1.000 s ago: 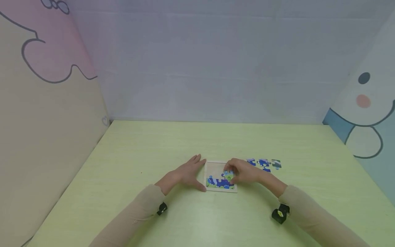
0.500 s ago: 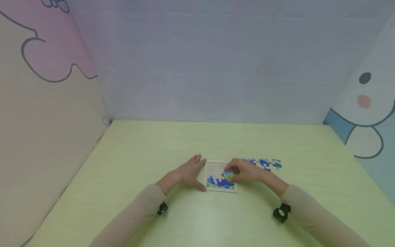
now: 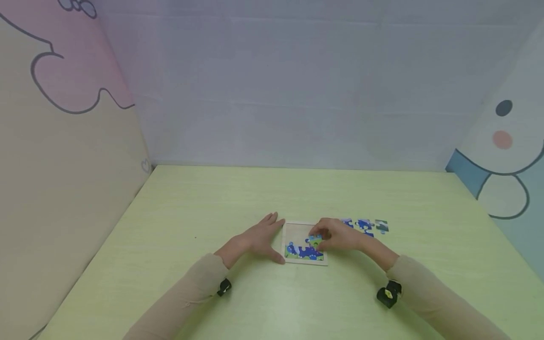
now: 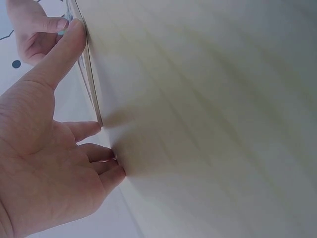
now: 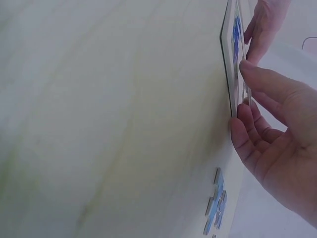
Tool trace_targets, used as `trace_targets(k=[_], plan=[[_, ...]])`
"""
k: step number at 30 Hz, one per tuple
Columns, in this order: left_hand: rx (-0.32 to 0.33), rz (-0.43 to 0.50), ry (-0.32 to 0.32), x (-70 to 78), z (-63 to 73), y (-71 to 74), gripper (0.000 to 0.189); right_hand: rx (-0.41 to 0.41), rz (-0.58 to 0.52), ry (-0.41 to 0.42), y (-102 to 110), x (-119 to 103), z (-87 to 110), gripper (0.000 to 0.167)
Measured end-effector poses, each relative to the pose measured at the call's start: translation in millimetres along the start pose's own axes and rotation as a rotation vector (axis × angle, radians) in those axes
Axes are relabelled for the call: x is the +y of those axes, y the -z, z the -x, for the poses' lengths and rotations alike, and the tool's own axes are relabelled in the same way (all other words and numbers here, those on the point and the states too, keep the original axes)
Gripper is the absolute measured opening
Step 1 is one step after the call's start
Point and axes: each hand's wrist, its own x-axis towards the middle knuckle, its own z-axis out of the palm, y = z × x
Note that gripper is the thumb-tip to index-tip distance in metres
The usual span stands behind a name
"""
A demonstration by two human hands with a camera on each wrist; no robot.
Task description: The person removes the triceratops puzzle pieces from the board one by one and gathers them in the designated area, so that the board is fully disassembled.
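A shallow wooden puzzle tray [image 3: 303,263] lies on the table, its near part filled with blue and green dinosaur jigsaw pieces [image 3: 303,252]. The bare base shows in its far part. My left hand [image 3: 261,238] is spread at the tray's left side, thumb and fingertips touching that edge; in the left wrist view the left hand [image 4: 54,144] has its fingers stretched out. Over the tray's right side, my right hand [image 3: 340,235] pinches a green and blue jigsaw piece [image 3: 315,241] between thumb and fingers. Whether this piece lies flat in the tray, I cannot tell.
Several loose jigsaw pieces [image 3: 364,224] lie on the table to the right of the tray, partly behind my right hand. A pale wall [image 3: 297,94] stands at the table's back, with printed panels at both sides.
Very little differs. My right forearm has shifted slightly to the right, while the hand stays at the same jigsaw piece. The left hand and the tray have kept their places.
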Motion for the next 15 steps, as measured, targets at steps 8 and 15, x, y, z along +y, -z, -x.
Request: trace_targets(k=[8, 15], plan=[[-0.002, -0.008, -0.002, 0.5, 0.7, -0.3, 0.105, 0.069, 0.003, 0.036, 7.0, 1.1, 3.6, 0.031], [0.002, -0.001, -0.006, -0.5, -0.2, -0.8, 0.105, 0.107, 0.037, 0.056, 16.9, 1.3, 10.3, 0.028]])
